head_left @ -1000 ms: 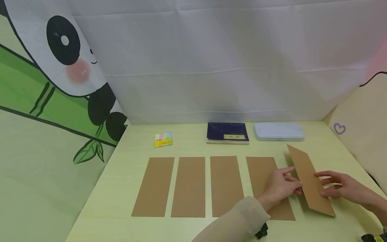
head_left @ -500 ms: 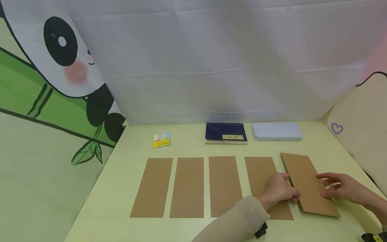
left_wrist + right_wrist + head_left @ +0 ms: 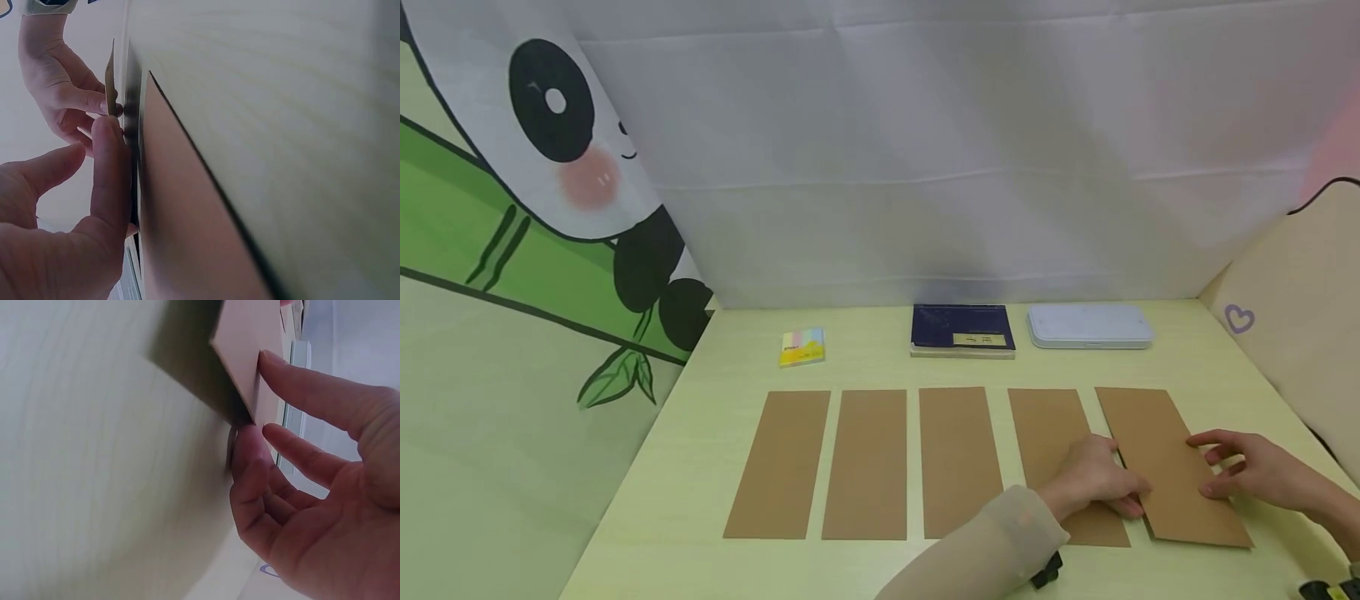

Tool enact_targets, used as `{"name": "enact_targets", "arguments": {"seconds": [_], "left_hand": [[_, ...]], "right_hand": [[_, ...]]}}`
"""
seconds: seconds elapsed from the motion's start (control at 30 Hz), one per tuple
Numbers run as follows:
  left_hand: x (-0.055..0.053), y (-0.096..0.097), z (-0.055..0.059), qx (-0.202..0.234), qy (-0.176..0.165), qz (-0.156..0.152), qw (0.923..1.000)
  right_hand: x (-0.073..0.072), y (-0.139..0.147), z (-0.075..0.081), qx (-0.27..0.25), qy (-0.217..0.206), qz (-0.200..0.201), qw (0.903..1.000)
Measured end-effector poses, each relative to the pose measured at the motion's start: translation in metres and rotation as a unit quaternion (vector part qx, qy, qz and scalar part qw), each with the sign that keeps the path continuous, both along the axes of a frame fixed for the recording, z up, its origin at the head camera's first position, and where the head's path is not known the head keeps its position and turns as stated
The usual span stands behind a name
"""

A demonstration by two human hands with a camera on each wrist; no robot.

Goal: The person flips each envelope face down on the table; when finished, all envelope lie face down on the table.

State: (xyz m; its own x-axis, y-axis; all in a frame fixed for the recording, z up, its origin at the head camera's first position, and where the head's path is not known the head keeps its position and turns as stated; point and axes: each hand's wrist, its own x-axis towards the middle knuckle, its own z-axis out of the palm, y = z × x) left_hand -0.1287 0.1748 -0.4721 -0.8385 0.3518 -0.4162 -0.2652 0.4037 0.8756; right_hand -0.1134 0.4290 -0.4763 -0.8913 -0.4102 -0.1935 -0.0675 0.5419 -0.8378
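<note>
Brown rectangular cardboard pieces lie in a row in the head view, and both hands are at the rightmost cardboard piece (image 3: 1172, 467). Its near edge stands slightly off the table. My right hand (image 3: 1262, 471) pinches its right edge; in the right wrist view the thumb (image 3: 287, 372) rests on its face and a fingertip sits at the lower edge. My left hand (image 3: 1093, 475) reaches over the neighbouring cardboard piece (image 3: 1048, 417) to the left edge. In the left wrist view one straight digit (image 3: 109, 175) touches that edge, while another digit stands apart from it.
Farther left lie several more pieces, including a middle cardboard piece (image 3: 958, 458) and a leftmost cardboard piece (image 3: 775, 467). Along the back are sticky notes (image 3: 802, 347), a dark blue notebook (image 3: 962, 329) and a pale blue case (image 3: 1090, 325). A white sheet (image 3: 925, 167) hangs behind the table (image 3: 647, 517).
The rightmost cardboard piece was steeply tilted with its left edge raised. It has come down nearly flat, and my left hand has lowered with it. The right hand has barely moved.
</note>
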Motion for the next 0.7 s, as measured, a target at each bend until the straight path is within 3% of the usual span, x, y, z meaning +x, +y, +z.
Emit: {"name": "enact_targets", "arguments": {"seconds": [0.37, 0.7], "left_hand": [[-0.0007, 0.0005, -0.0004, 0.015, -0.03, -0.005, 0.9994], [-0.0001, -0.0029, 0.002, -0.02, -0.01, -0.038, 0.999]], "right_hand": [[-0.0024, 0.0001, -0.0028, 0.036, -0.004, -0.003, 0.9993], [-0.0027, -0.0019, -0.001, 0.047, -0.008, -0.003, 0.9988]]}}
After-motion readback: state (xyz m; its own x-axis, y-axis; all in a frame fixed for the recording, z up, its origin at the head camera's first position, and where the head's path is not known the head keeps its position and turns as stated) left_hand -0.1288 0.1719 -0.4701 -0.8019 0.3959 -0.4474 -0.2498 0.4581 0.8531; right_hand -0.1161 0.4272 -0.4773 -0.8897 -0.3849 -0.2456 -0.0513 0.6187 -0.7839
